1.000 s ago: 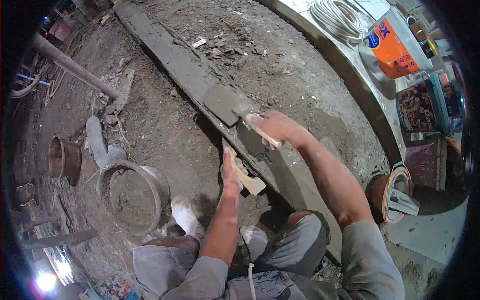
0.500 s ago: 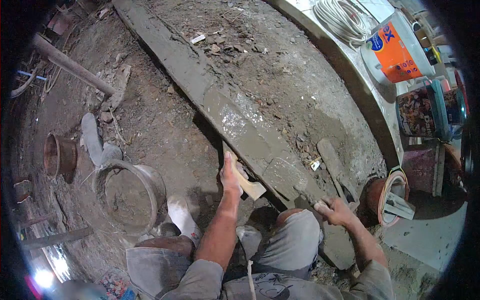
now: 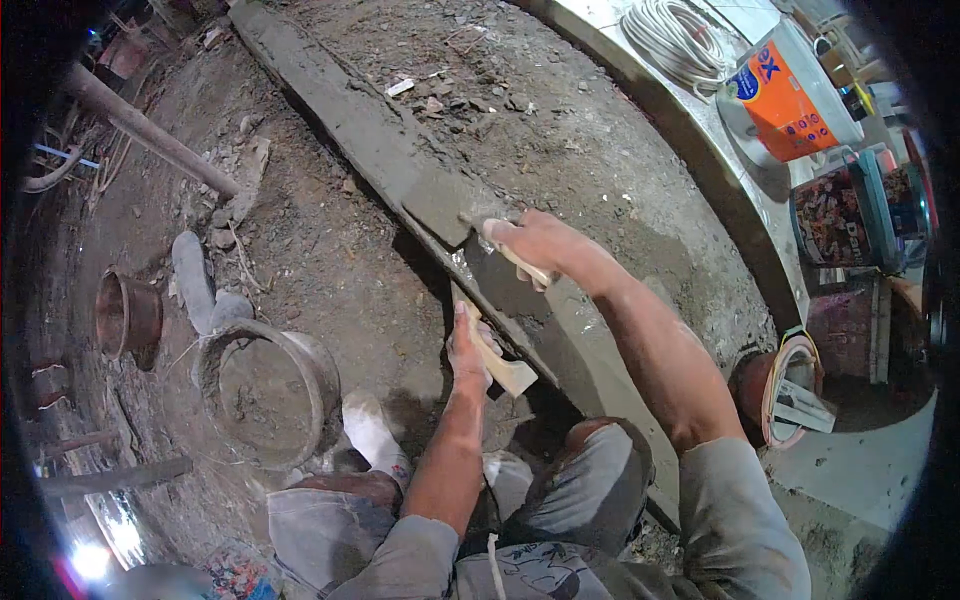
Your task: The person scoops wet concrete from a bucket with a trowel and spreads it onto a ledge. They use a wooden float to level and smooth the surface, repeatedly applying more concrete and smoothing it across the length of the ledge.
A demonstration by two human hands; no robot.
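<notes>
A long strip of wet grey mortar (image 3: 330,105) runs diagonally across the ground, from the top left down past my knees. My right hand (image 3: 540,245) is closed round the pale handle of a trowel (image 3: 440,215), whose blade lies flat on the mortar near its middle. Wrapped round a pale, curved wooden handle (image 3: 512,374), my left hand (image 3: 468,352) is beside the strip's near edge. What that handle belongs to is mostly hidden. Behind the trowel the mortar surface looks smooth and damp.
A round tub of mortar (image 3: 322,385) stands left of my feet, near a small brown pot (image 3: 125,315). A wooden pole (image 3: 155,135) slants at upper left. On the right ledge (image 3: 720,165) are coiled cable (image 3: 675,45) and an orange-labelled bucket (image 3: 790,95). Another bucket (image 3: 780,390) holds tools.
My right hand and the trowel have moved up and left along the mortar strip, from near my knee to its middle. My left hand has stayed nearly in place, still gripping the wooden handle.
</notes>
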